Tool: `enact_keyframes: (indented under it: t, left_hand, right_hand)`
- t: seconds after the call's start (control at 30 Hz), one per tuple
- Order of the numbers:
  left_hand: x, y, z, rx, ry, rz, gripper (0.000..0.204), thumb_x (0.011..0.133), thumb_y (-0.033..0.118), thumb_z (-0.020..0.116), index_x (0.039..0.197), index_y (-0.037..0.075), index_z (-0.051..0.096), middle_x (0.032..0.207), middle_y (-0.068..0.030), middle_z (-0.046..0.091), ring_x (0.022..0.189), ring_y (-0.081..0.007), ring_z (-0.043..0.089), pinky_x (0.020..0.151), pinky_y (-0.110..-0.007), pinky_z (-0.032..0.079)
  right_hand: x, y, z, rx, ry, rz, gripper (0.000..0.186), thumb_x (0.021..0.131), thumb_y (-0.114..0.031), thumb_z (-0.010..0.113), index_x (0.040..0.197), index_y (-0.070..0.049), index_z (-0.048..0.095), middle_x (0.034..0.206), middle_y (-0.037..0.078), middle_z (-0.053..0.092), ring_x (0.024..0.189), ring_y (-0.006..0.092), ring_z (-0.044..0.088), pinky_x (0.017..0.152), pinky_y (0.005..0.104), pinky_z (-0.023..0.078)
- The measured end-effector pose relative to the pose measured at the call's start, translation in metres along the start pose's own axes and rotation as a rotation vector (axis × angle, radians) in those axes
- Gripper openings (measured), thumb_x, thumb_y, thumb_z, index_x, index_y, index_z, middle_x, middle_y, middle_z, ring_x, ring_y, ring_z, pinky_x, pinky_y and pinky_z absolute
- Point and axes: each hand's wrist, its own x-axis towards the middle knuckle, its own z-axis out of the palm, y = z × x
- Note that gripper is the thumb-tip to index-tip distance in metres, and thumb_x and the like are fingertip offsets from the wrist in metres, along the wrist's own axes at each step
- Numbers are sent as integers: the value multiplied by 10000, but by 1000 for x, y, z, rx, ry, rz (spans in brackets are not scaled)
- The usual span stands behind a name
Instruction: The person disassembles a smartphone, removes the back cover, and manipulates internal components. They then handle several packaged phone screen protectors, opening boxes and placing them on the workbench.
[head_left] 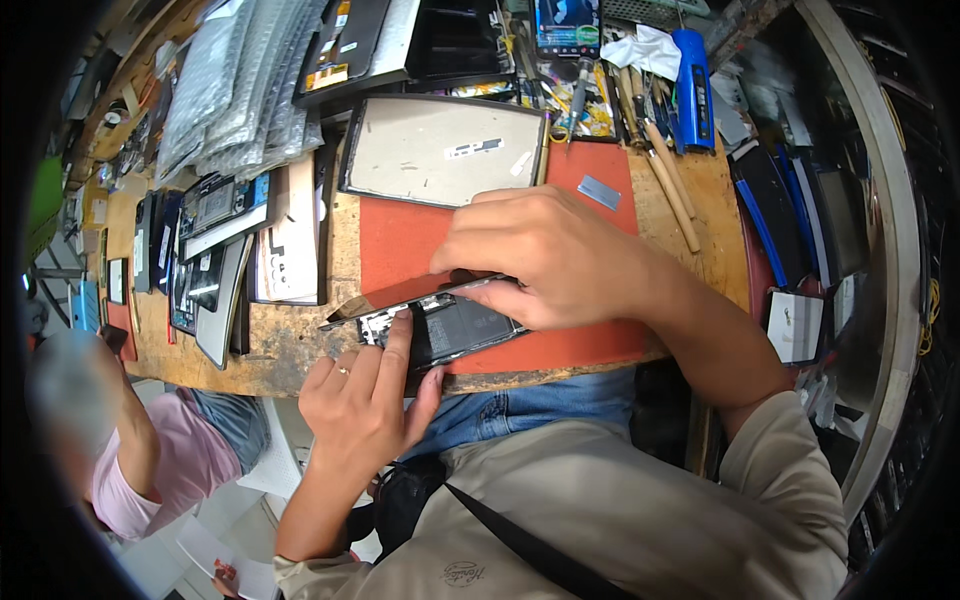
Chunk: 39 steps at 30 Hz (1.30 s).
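Note:
An opened phone (470, 328), its black battery and silvery inner parts showing, lies at the front edge of an orange-red mat (590, 330). My right hand (545, 250) is closed on a thin flat panel (385, 305), pinching it between thumb and fingers. The panel stands tilted above the phone's far long side; whether it is screen or back cover I cannot tell. My left hand (365, 400), with a ring on one finger, rests its index fingertip on the phone's inner parts at the left end. Its thumb is at the near edge, the other fingers curled.
A large pale panel (440, 150) with a dark frame lies behind the mat, beside a small grey card (599, 192). Bubble-wrapped panels (230, 90) and device parts (215, 215) crowd the left. Wooden-handled tools (670, 185) and a blue tool (693, 90) lie right. Another person (180, 450) sits left.

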Motion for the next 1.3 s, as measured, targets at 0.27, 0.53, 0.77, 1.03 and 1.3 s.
enact_keyframes:
  t: [0.27, 0.53, 0.77, 1.03, 1.3]
  left_hand:
    - [11, 13, 15, -23, 42, -18, 504, 897, 380, 761, 1311, 94, 737, 702, 6, 466, 532, -156, 490, 565, -321, 395]
    - [7, 14, 19, 53, 84, 19, 500, 877, 388, 757, 1283, 96, 763, 672, 6, 430, 529, -156, 471, 543, -330, 340]
    - [11, 11, 17, 35, 67, 35, 514, 876, 382, 762, 1299, 89, 756, 670, 6, 427, 521, -159, 459, 538, -334, 334]
    - [6, 9, 16, -24, 18, 36, 613, 834, 359, 784, 1368, 67, 712, 711, -12, 457, 550, -180, 458, 560, -347, 332]
    - [10, 10, 18, 11, 56, 37, 540, 869, 392, 761, 1309, 80, 749, 665, 0, 438, 517, -164, 466, 530, -341, 331]
  right_hand:
    - [1, -2, 1, -5, 2, -20, 213, 823, -23, 777, 1032, -14, 736, 932, 120, 722, 860, 329, 693, 757, 425, 554]
    - [-3, 2, 1, -13, 13, -60, 248, 800, -24, 787, 1040, 5, 730, 933, 118, 692, 871, 335, 683, 750, 429, 548]
    - [-1, 5, 3, 10, 33, -50, 234, 799, -29, 790, 1023, 1, 731, 903, 118, 681, 854, 335, 679, 742, 435, 545]
    - [-1, 5, 4, 21, 36, -42, 194, 831, -43, 785, 1013, -4, 729, 892, 115, 680, 839, 332, 678, 735, 436, 543]
    - [-1, 7, 6, 22, 72, -61, 191, 825, -46, 787, 1003, -11, 727, 879, 112, 673, 816, 329, 667, 722, 432, 536]
